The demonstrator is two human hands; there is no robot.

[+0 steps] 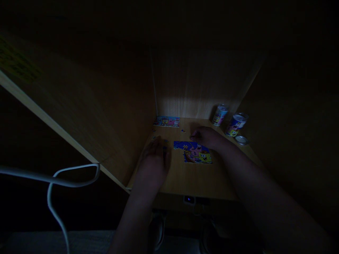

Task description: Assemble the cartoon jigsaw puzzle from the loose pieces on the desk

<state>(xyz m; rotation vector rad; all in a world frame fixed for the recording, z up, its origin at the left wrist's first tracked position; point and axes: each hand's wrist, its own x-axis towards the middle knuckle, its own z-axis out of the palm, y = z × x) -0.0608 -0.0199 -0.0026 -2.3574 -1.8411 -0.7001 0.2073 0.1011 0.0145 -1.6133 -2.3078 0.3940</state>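
A partly built cartoon jigsaw puzzle (pixel 194 152) lies in the middle of a small wooden desk (pixel 190 180). My right hand (pixel 206 137) rests just above its upper right edge, fingers curled and pinched together on what looks like a small puzzle piece. My left hand (pixel 155 157) lies palm down to the left of the puzzle, fingers stretched forward over several loose pieces (pixel 159 139). One stray piece (pixel 182 131) sits between my hands, further back. The scene is very dark.
A finished cartoon picture card (pixel 166 121) lies at the back left against the wall. Two printed tins (pixel 219 114) (pixel 235 124) stand at the back right, with a round lid (pixel 241 140) beside them. Wooden walls enclose the desk. A white cable (pixel 66 176) hangs at the left.
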